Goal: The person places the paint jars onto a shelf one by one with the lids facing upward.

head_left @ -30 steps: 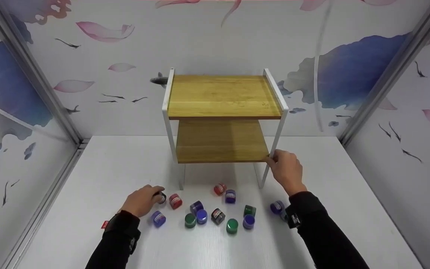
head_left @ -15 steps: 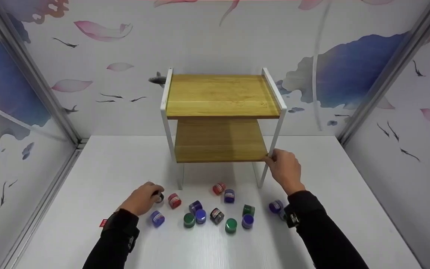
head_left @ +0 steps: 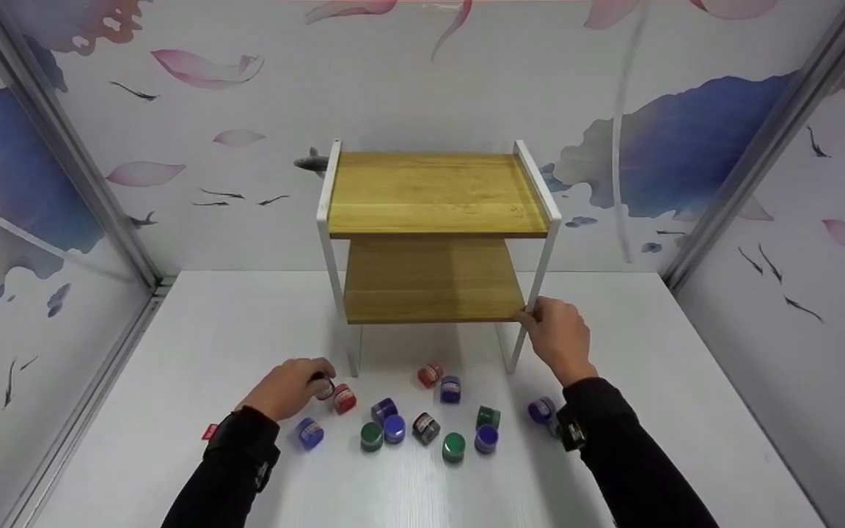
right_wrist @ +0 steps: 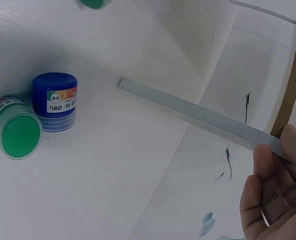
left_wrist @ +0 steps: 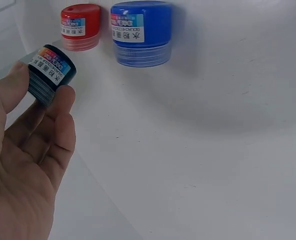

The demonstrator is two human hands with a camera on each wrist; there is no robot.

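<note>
My left hand pinches a small black paint jar between thumb and fingers, just left of a red jar. In the left wrist view the black jar sits in my left hand, with the red jar and a blue jar standing on the table beyond it. My right hand grips the right front leg of a two-tier wooden shelf. In the right wrist view the fingers of my right hand curl round that white leg.
Several red, blue, purple, green and black jars lie scattered on the white table before the shelf. A blue jar and a green jar stand near my right wrist. Patterned walls close in three sides.
My left hand has shifted slightly right with the black jar, closer to the red jar. My right hand stays on the shelf leg.
</note>
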